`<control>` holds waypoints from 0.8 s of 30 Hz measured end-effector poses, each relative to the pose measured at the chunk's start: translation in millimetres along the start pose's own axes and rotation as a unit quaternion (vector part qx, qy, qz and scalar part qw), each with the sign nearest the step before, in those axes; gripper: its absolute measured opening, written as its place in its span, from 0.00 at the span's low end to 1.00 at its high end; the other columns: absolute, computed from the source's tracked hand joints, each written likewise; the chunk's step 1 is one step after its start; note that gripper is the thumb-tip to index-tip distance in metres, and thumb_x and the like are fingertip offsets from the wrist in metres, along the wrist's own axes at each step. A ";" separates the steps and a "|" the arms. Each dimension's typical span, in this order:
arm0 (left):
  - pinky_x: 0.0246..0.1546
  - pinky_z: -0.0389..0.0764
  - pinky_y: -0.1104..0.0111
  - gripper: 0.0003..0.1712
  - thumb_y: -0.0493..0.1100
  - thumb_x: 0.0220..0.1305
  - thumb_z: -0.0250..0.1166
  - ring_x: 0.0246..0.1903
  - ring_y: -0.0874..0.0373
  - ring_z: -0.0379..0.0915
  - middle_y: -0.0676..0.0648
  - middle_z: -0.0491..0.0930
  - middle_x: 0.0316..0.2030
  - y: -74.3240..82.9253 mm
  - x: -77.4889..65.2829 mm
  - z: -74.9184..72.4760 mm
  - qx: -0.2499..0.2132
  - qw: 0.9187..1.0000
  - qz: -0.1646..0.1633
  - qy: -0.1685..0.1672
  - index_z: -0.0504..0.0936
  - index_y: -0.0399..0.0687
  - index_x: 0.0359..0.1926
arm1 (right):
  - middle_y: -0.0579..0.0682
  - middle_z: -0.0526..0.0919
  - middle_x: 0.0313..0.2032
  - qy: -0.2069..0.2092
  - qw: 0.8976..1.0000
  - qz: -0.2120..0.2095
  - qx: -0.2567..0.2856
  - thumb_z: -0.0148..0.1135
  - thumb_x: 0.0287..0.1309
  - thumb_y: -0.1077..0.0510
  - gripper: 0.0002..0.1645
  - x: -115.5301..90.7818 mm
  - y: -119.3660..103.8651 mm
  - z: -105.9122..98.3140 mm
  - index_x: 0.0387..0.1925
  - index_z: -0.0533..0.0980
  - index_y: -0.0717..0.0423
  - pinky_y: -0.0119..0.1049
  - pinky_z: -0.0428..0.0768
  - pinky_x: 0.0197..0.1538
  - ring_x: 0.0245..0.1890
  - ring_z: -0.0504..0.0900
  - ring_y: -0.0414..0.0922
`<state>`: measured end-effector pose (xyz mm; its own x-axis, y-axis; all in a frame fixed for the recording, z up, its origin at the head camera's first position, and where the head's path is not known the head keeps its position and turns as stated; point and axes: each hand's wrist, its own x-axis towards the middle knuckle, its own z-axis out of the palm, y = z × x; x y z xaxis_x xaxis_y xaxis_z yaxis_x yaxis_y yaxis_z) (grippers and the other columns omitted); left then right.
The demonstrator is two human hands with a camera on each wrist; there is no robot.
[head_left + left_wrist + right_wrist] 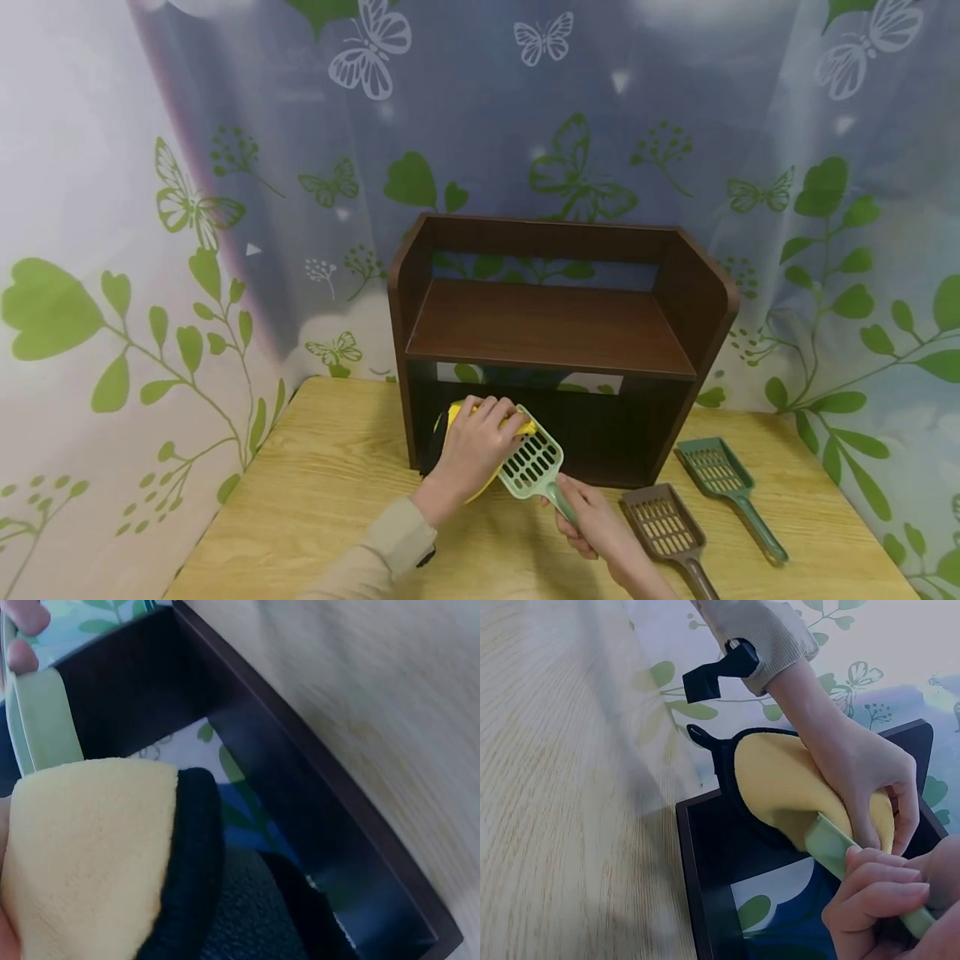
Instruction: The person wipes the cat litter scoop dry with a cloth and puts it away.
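Nearest, before the shelf's front, a beige sleeve [367, 554] leads to the left hand [474, 442], which grips a yellow cloth [776, 776] with black edging, its fingers curled over the cloth against the slotted head of a light green scoop [531, 465]. The right hand [591, 518] has its fingers wrapped round the scoop's handle. This scoop is held tilted in front of the shelf's lower compartment, its head toward the shelf. By the shelf's right front corner, a brown scoop [664, 521] lies on the wood-grained surface [300, 475], its handle pointing away from the shelf. Farther to the shelf's right lies a dark green scoop [716, 468], near the brown one. Beyond the hands stands the dark brown shelf [555, 329] itself, upright. Behind it hangs a backdrop [480, 108] printed with butterflies and green leaves.
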<state>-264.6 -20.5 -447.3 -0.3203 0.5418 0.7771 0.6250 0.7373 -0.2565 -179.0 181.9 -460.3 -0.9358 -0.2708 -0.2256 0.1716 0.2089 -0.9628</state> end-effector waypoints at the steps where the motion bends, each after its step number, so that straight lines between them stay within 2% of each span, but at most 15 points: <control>1: 0.42 0.75 0.65 0.19 0.50 0.49 0.82 0.37 0.58 0.78 0.54 0.80 0.38 -2.0 0.4 -0.4 0.003 1.000 -0.003 0.002 0.86 0.55 0.41 | 0.42 0.65 0.16 0.001 1.000 -0.001 0.001 0.40 0.78 0.36 0.32 -0.4 0.1 0.4 0.44 0.74 0.61 0.27 0.58 0.16 0.11 0.56 0.34; 4: 0.41 0.74 0.65 0.18 0.48 0.50 0.82 0.36 0.58 0.77 0.54 0.80 0.38 -5.8 1.5 -1.4 0.007 1.000 -0.010 0.001 0.86 0.54 0.42 | 0.42 0.65 0.17 0.007 1.000 0.002 0.005 0.40 0.78 0.36 0.32 -1.8 0.6 1.0 0.45 0.74 0.60 0.27 0.58 0.16 0.12 0.57 0.34; 10: 0.37 0.72 0.68 0.12 0.44 0.57 0.78 0.34 0.59 0.76 0.53 0.79 0.36 -7.1 3.9 -4.5 0.016 1.000 -0.006 -0.011 0.87 0.55 0.43 | 0.42 0.64 0.18 0.035 0.999 0.013 0.014 0.41 0.78 0.37 0.31 -5.8 -2.3 -1.2 0.46 0.76 0.60 0.26 0.57 0.17 0.12 0.54 0.34; 18: 0.33 0.67 0.72 0.14 0.48 0.54 0.80 0.34 0.61 0.74 0.54 0.78 0.35 -5.2 -1.2 -9.2 0.017 0.997 0.018 -0.067 0.87 0.58 0.42 | 0.43 0.65 0.17 0.089 0.996 0.013 0.010 0.45 0.77 0.37 0.32 -6.1 -2.1 -10.5 0.45 0.79 0.62 0.28 0.56 0.17 0.12 0.53 0.36; 24: 0.31 0.66 0.74 0.15 0.49 0.53 0.80 0.34 0.61 0.74 0.54 0.77 0.35 -5.5 -4.7 -15.4 -0.010 0.996 0.021 -0.090 0.88 0.56 0.42 | 0.44 0.66 0.17 0.107 0.994 0.023 0.001 0.45 0.77 0.37 0.33 -3.5 1.6 -19.8 0.48 0.80 0.62 0.29 0.56 0.17 0.12 0.54 0.36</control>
<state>-255.6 -33.3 -440.6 -0.4140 0.6371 0.6501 0.6541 0.7049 -0.2743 -181.6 201.8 -458.1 -0.9710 -0.0549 -0.2326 0.2162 0.2138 -0.9527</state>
